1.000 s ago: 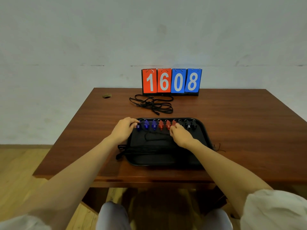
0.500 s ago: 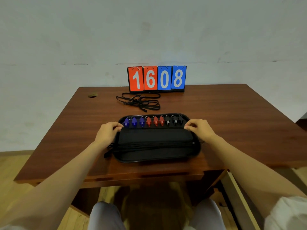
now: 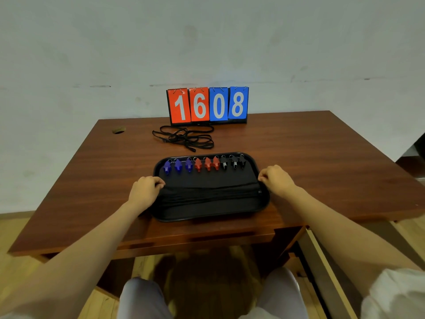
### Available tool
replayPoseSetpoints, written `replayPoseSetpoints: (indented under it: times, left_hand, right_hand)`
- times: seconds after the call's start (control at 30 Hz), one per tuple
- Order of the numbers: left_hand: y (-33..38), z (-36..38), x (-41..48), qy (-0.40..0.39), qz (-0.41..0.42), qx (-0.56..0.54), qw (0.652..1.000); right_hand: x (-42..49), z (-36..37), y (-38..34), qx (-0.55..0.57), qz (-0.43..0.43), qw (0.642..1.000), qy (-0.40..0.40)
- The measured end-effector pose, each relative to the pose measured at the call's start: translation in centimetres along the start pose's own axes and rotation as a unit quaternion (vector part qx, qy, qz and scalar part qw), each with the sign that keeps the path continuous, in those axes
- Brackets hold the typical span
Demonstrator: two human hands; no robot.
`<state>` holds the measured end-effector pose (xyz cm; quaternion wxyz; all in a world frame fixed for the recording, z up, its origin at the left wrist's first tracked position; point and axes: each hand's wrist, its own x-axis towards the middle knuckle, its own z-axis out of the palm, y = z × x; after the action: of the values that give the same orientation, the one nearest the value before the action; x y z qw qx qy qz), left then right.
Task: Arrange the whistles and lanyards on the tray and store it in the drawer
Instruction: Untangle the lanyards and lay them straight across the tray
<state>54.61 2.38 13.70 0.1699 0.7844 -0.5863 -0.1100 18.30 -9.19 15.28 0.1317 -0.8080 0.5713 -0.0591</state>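
— What is the tray like?
— Black plastic, by the look. The tray (image 3: 208, 218) is a shallow rounded oblong with a smooth raised rim that catches a little light. It lies near the front edge of the tabletop (image 3: 322, 157), a red-brown board with a fine wood grain.
— And in it?
— Nine small whistles (image 3: 208, 163) stand in one row along the far side, each with a thin metal ring at its far end. Three are blue on the left, three red in the middle and three black on the right, all chunky and moulded with a dull sheen. Nearer the person, black lanyards (image 3: 207, 196) lie in a flat bundle stretched from side to side across the tray.
— The hands?
— The left hand (image 3: 146, 189) is at the tray's left rim and the right hand (image 3: 276, 179) at its right rim. Each grip is narrow, fingers curled at the rim and holding the tray.
— Anything around it?
— Beyond the tray and apart from it, a tangle (image 3: 184, 138) of thin black cord lies loose on the wood. Behind that stands a scoreboard (image 3: 208, 104) of flip cards on wire rings, red 1 and 6, blue 0 and 8, against a pale, scuffed wall. A round hole (image 3: 119, 130) is cut near the tabletop's far left corner. Under the tabletop on the right a pale board edge shows, but I cannot tell whether it belongs to a drawer.
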Motion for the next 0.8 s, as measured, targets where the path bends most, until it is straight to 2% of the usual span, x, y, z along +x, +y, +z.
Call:
replayPoseSetpoints:
  times: [0.13, 0.47, 0.6, 0.8]
  left_hand:
    - [0.3, 0.5, -0.1, -0.002, 0.015, 0.063, 0.998]
    - [0.2, 1.1, -0.4, -0.013, 0.004, 0.122, 0.992]
    - [0.8, 1.1, -0.5, 0.004, 0.038, 0.135, 0.99]
    - [2.1, 1.8, -0.9, -0.041, 0.098, 0.134, 0.985]
  right_hand:
    - [-0.3, 0.2, 0.0, -0.067, -0.006, 0.998, 0.016]
    - [-0.5, 0.7, 0.2, -0.085, -0.014, 0.996, 0.025]
    - [-0.6, 1.0, 0.0, -0.077, -0.058, 0.995, 0.034]
    - [-0.7, 1.6, -1.1, -0.082, -0.114, 0.99, -0.012]
